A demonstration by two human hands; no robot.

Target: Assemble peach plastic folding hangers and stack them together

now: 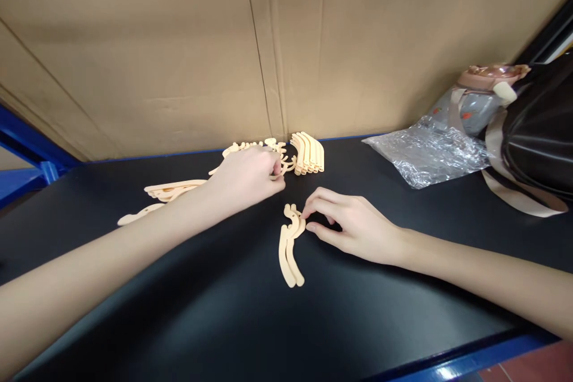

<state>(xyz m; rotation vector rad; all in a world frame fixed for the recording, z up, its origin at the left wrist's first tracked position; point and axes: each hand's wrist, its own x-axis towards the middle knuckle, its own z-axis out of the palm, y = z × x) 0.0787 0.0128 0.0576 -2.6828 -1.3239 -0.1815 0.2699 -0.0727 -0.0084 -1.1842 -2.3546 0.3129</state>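
My left hand (255, 170) reaches to the back of the black table, thumb and forefinger pinched on a small cream hanger hook, mostly hidden by the fingers. Just beyond it lies a loose pile of cream hooks (271, 143), partly covered by the hand. My right hand (351, 221) rests at the middle, its fingers curled and the fingertips against the upper end of some cream plastic hanger pieces (293, 233). Two curved arms of these pieces lie side by side toward me, and hook-shaped ends point away.
A neat stack of curved cream hanger arms (308, 154) stands at the back. Flat cream hanger pieces (174, 190) lie beyond my left forearm. To the right are a crumpled clear plastic bag (436, 152), a strapped bottle (470, 101) and a black bag (541, 125). Cardboard (179, 59) walls the back.
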